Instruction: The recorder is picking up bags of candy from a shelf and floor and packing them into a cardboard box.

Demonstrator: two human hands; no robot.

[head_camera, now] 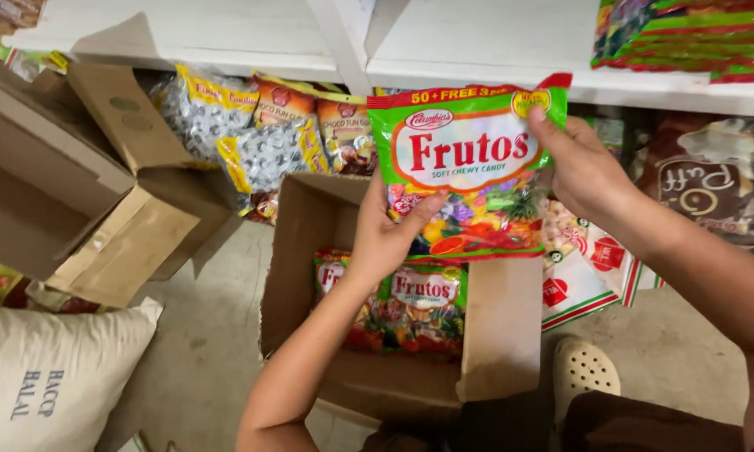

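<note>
A person's left hand (389, 234) and right hand (582, 163) grip a green candy bag (469, 163) by its edges, fingers closed around it, held above an open cardboard box (502, 335) where another candy bag (406, 305) lies.

Green-and-red candy bag (469, 167) with multicoloured fruit print, brown cardboard box (498, 335), white shelf (226, 38)

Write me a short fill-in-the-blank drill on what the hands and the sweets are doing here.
1. Both hands hold up one green bag of candy above an open ____ box.
2. The left hand grips the bag at its ____ edge.
3. The right hand grips the bag's upper ____ corner.
4. Inside the box lies another ____ of the same kind.

Missing words: cardboard; lower; right; bag
</note>
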